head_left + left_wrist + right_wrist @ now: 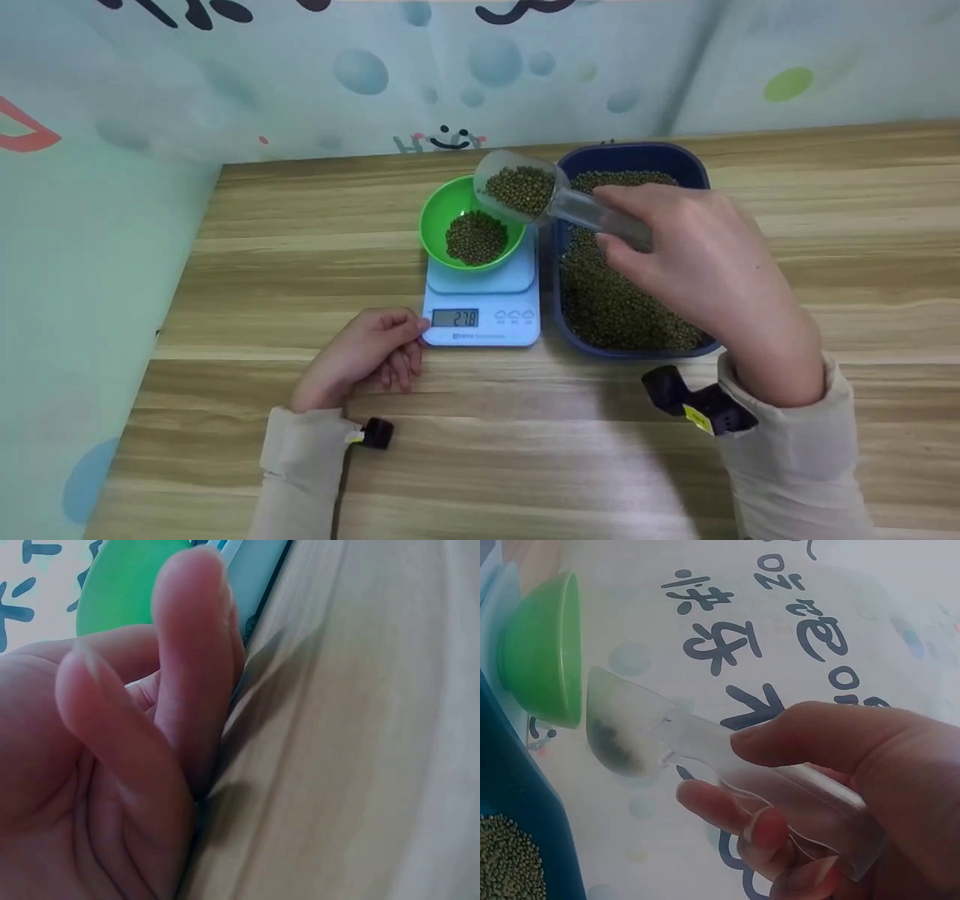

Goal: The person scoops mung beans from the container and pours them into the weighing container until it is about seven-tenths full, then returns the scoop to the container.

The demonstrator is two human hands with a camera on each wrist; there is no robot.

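Note:
My right hand (712,255) grips the handle of a clear plastic scoop (727,757), its bowl loaded with small greenish-brown beans (523,187). The scoop's bowl overlaps the right rim of a green bowl (435,225) in the head view. A small heap of the same beans (476,238) lies inside that bowl. Under it is a pale blue kitchen scale (487,334), its display reading 27.8. At the scale's lower left corner rests my left hand (371,345), fingertips right at its edge and the other fingers loosely curled on the table.
A dark blue tub (559,300) full of beans stands close to the scale's right side, partly beneath my right hand. Everything sits on a wood-grain table (300,225). Behind it rises a printed backdrop (585,90) with bubbles and lettering.

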